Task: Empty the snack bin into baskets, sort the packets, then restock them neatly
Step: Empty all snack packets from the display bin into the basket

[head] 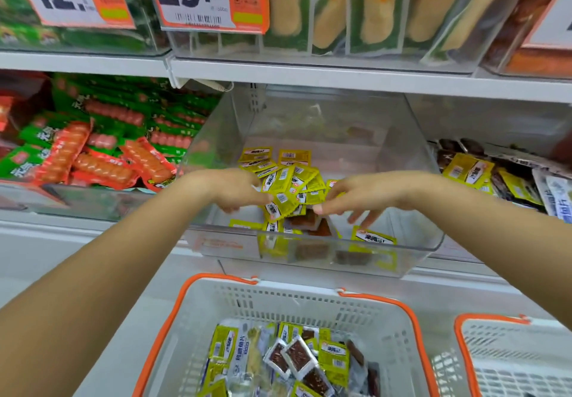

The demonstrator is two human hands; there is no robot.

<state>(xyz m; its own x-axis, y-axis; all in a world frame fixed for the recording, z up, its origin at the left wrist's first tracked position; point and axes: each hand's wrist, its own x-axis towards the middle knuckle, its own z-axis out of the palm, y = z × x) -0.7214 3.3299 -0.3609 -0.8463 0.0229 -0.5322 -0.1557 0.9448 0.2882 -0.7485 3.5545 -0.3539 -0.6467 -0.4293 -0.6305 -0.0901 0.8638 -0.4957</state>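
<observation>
Snack bin (312, 251): clear plastic, on the lower shelf (93, 232), straight ahead between a bin of red and green sausage packs (102, 155) and a bin of mixed dark and yellow packs (495, 177). Both hands are inside it. Left hand (235, 191) grips a fanned bunch of yellow packets (291, 189) from the left side; right hand (349, 200) pinches the same bunch from the right, its outer fingers spread loosely downward. A few yellow packets and some brown ones (312, 223) lie on the bin floor beneath; most of the floor shows bare.

Basket with orange rim (399, 344) sits directly below, holding a jumbled heap of yellow, brown and white packets. Second basket (510, 353) at right, only partly in frame; contents not readable.

Judgement: emptying is well along but not finished, one handful and some strays left. Basket contents look mixed, so sorting seems not yet done; restocking not begun.
</observation>
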